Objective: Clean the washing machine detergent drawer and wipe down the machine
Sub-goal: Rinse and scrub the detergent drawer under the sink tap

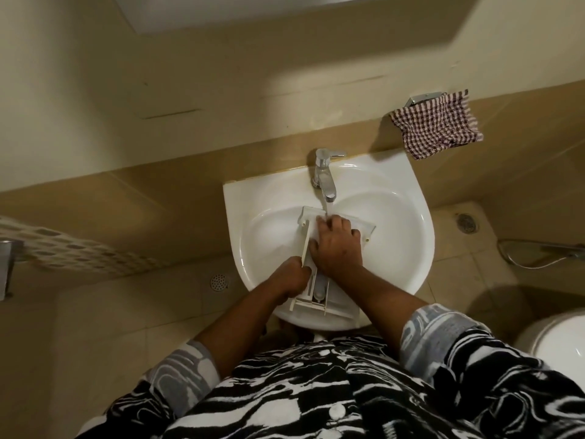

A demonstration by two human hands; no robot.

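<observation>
The white plastic detergent drawer (319, 289) lies in the sink (408, 223), front panel under the running tap (323, 172); light, stiff, slippery when wet, it is clamped by the left hand (292, 275) at its side wall while the right hand (337, 243) presses flat inside.

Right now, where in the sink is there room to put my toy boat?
The sink is bare right of the drawer, and left of it between the left hand and the rim. The middle is crowded: both hands, the right hand under the tap.
</observation>
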